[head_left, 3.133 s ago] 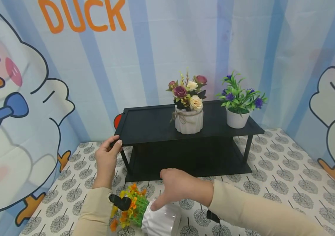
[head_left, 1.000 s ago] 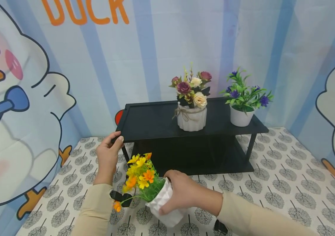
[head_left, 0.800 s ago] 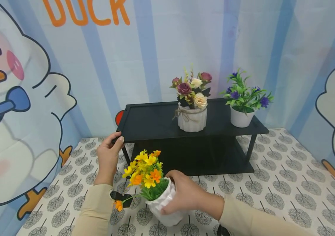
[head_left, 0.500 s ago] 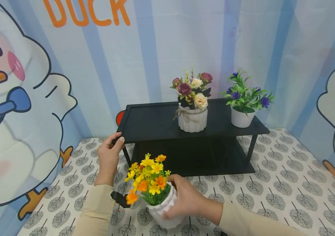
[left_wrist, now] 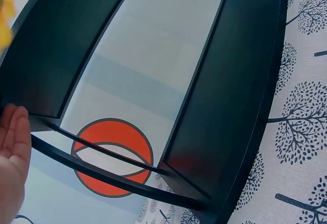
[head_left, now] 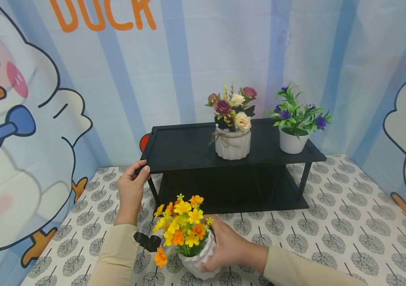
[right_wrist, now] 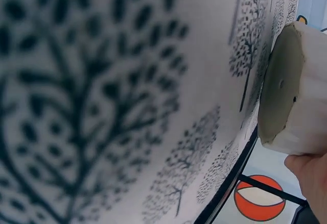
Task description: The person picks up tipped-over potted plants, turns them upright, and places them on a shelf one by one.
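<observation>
White ribbed pot of yellow and orange flowers (head_left: 193,238) now stands upright, just off the worktop (head_left: 331,238); three seconds back it lay on its side, blooms leftward. Right hand (head_left: 229,246) grips it, fingers curled round the wall. Left hand (head_left: 131,190) unchanged, fingers pinching the black shelf's (head_left: 188,149) front-left corner. Tree-print cloth covers the worktop; duck-cartoon curtains behind. Rose pot (head_left: 232,131) and purple-flowered pot (head_left: 294,127) sit on the shelf.

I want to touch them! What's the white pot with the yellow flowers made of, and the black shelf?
The white pot looks like matte ceramic or plaster: ridged sides, rough grey unglazed base. The black shelf looks like painted wood or board, smooth and dull, on thin rod-like, maybe metal legs.
</observation>
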{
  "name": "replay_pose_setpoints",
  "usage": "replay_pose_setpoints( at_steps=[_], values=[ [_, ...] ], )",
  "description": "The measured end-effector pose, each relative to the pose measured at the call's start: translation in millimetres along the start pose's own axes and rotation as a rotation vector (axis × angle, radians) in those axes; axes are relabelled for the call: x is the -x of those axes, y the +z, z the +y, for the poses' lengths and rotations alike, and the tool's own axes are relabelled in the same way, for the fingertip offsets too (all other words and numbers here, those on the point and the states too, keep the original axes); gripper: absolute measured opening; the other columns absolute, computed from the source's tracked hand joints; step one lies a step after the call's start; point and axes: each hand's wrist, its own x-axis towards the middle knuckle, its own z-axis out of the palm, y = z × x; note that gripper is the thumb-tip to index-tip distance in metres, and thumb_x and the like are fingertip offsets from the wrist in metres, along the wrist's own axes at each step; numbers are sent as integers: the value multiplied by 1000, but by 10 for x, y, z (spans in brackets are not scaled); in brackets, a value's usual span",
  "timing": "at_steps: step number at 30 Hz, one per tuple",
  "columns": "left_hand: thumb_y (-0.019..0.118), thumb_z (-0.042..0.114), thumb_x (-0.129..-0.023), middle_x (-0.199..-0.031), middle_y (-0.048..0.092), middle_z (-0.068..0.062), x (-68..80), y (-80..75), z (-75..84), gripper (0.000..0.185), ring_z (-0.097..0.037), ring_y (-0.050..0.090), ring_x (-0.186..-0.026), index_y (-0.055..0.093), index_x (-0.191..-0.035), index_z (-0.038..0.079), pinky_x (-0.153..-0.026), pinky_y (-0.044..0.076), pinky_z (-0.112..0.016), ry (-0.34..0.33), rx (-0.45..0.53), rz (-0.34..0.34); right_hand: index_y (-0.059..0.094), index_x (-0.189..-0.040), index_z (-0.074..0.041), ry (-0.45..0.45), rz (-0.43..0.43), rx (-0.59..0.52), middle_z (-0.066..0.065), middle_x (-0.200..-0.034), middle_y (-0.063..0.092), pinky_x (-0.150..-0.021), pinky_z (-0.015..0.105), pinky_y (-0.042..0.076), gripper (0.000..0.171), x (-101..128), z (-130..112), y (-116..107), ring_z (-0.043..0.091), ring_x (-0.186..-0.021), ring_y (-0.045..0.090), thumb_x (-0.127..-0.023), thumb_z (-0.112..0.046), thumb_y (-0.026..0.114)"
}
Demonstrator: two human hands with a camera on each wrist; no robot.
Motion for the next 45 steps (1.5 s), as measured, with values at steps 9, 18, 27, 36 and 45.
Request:
replay_pose_setpoints(
  at_steps=[9, 18, 27, 36, 45],
  values=[
    [58, 16, -92, -118, 54, -6, -5, 5, -5, 31, -3, 59, -86, 60, -120, 2, -82, 53, -14, 2, 12, 4, 38, -130, -12, 0, -43, -35, 1, -121, 55, -101, 29, 45, 99, 53, 88, -62, 11, -108, 54, -46, -26, 89],
    [58, 15, -92, -115, 54, -4, 0, 3, -7, 30, -3, 59, -88, 61, -119, 2, -82, 53, -14, 1, 26, 6, 44, -131, -17, -6, -95, -62, -3, -122, 57, -97, 24, 47, 93, 125, 149, -106, 8, -107, 56, -51, -27, 89],
    [59, 15, -92, -116, 54, -5, -11, -1, -28, 30, -3, 59, -90, 61, -119, 2, -83, 53, -14, 14, 36, -3, 47, -133, -14, 94, -149, -76, -5, -127, 56, -104, 26, 41, 91, 143, 175, -147, 10, -116, 52, -53, -26, 88],
    [59, 16, -92, -116, 53, -5, -13, -3, -16, 30, -4, 59, -90, 60, -119, 2, -83, 53, -14, 16, 34, -3, 48, -131, -13, 101, -177, -78, -3, -126, 57, -101, 23, 43, 87, 155, 204, -172, 10, -114, 53, -55, -28, 87],
    [59, 13, -92, -113, 55, -4, -8, 4, -4, 29, -2, 59, -85, 61, -118, 2, -81, 54, -15, 20, 26, 3, 44, -135, -11, 139, -184, -65, 0, -132, 52, -106, 33, 40, 92, 158, 184, -193, 16, -122, 48, -57, -33, 87]
  ],
)
